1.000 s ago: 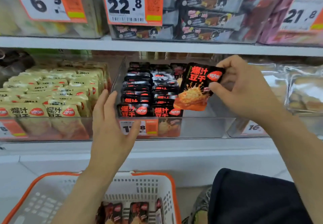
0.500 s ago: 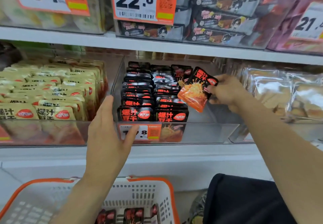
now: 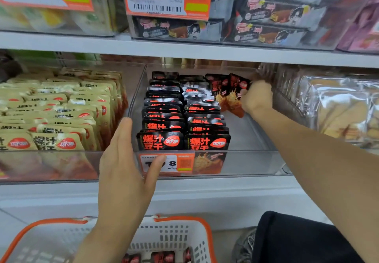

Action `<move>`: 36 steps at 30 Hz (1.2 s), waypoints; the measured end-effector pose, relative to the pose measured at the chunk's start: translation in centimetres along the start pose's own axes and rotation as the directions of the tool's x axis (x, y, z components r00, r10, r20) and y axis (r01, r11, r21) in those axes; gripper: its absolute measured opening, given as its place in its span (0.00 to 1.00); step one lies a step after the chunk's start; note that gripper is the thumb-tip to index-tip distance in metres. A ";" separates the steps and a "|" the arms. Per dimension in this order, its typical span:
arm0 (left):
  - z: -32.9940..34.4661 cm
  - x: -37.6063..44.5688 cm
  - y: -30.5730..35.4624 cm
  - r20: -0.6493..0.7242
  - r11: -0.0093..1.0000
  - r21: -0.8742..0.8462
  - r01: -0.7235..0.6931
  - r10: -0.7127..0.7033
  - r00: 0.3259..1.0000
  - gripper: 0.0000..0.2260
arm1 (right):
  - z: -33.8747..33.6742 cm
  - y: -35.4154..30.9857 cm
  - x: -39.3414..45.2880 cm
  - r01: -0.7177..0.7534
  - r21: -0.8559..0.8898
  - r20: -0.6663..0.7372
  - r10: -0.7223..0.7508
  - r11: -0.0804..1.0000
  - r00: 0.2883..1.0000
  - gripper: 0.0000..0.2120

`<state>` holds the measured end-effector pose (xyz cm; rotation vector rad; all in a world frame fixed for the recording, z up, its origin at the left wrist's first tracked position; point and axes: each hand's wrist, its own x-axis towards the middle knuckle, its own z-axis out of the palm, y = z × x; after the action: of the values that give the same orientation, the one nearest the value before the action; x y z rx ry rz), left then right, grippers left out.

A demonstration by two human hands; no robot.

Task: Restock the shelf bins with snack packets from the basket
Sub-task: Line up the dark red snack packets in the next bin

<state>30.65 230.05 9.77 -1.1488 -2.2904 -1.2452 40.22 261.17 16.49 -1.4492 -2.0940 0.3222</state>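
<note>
I observe a black snack packet with red lettering, held upright at the rear right of the clear middle bin, just beside another packet standing at the back of the right-hand row. The right hand grips this packet by its right edge, fingers curled round it, with the forearm reaching in over the bin's bare right side. The bin holds two rows of identical black packets, standing front to back, the foremost pair against the front wall behind an orange and white price tag. The left hand lies flat and spread at the bin's front left corner, fingers straight along the left wall, thumb resting across the price tag; it holds nothing. To the left, a neighbouring bin carries tan packets; to the right, silver-wrapped goods. Below the shelf edge, a white basket with an orange rim holds more black packets, only partly in view.
</note>
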 end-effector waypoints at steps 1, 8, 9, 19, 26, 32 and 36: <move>0.0 0.0 0.0 -0.001 1.000 0.004 -0.005 0.005 1.000 0.39 | 0.3 -0.1 0.3 0.010 -0.030 0.006 -0.010 0.999 1.000 0.10; 0.6 -0.1 -0.6 -0.021 1.000 0.012 -0.028 0.028 0.999 0.38 | 0.6 0.4 0.9 0.075 -0.069 0.042 -0.072 0.995 0.997 0.11; 0.6 -0.1 -0.6 -0.027 0.999 0.013 -0.036 0.036 0.999 0.38 | 0.7 0.8 0.8 0.075 -0.058 0.061 -0.072 0.995 0.996 0.10; 0.9 0.0 -0.7 -0.040 0.998 0.023 -0.054 0.055 0.998 0.39 | -0.1 0.4 2.2 0.185 -0.112 0.266 -0.150 0.976 0.952 0.13; 0.8 0.1 -0.8 -0.030 0.997 0.021 -0.078 0.079 0.996 0.39 | 2.5 -0.5 2.4 0.245 0.120 0.332 -0.272 0.962 0.903 0.37; 0.9 0.2 -1.0 -0.043 0.994 0.033 -0.101 0.103 0.994 0.39 | 3.2 -0.2 3.0 0.339 -0.018 0.273 -0.322 0.940 0.907 0.30; 1.0 0.1 -1.0 -0.046 0.995 0.030 -0.097 0.099 0.994 0.39 | 3.5 -0.2 3.3 0.235 -0.082 0.165 -0.219 0.969 0.962 0.29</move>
<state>29.91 230.62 8.71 -1.1938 -2.1823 -1.1881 37.20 264.57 14.81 -1.2558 -2.4073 0.2484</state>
